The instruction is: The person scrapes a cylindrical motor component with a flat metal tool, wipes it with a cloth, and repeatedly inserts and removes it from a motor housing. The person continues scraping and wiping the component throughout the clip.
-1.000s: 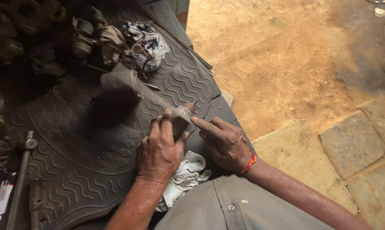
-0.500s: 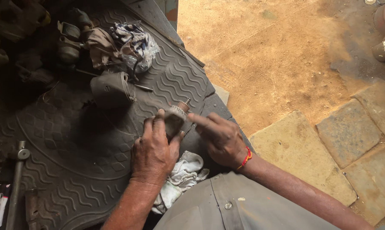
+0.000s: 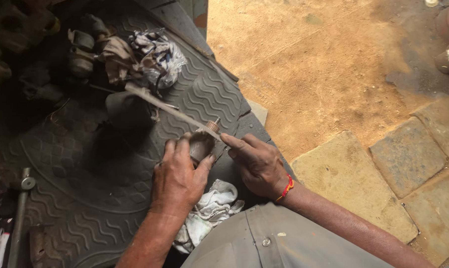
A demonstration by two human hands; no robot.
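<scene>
My left hand [image 3: 177,178] grips a small grimy cylindrical metal part [image 3: 203,141] with a coppery tip, holding it over a black ribbed rubber mat [image 3: 85,198]. My right hand [image 3: 257,164], with a red thread at the wrist, holds a long thin flat blade [image 3: 170,109] whose near end lies across the top of the part. The blade's far end, wrapped in cloth, points up and left. A dirty white rag [image 3: 209,211] lies just below both hands.
A striped cloth bundle [image 3: 157,57] and dark greasy metal parts [image 3: 80,49] sit at the mat's far side. A metal rod tool [image 3: 21,208] lies at the left. Bare dirt ground [image 3: 324,64] and stone slabs [image 3: 413,154] lie to the right.
The long blade now shows plainly, laid across the part; before, my right hand's forefinger only pointed at it. The view has shifted slightly.
</scene>
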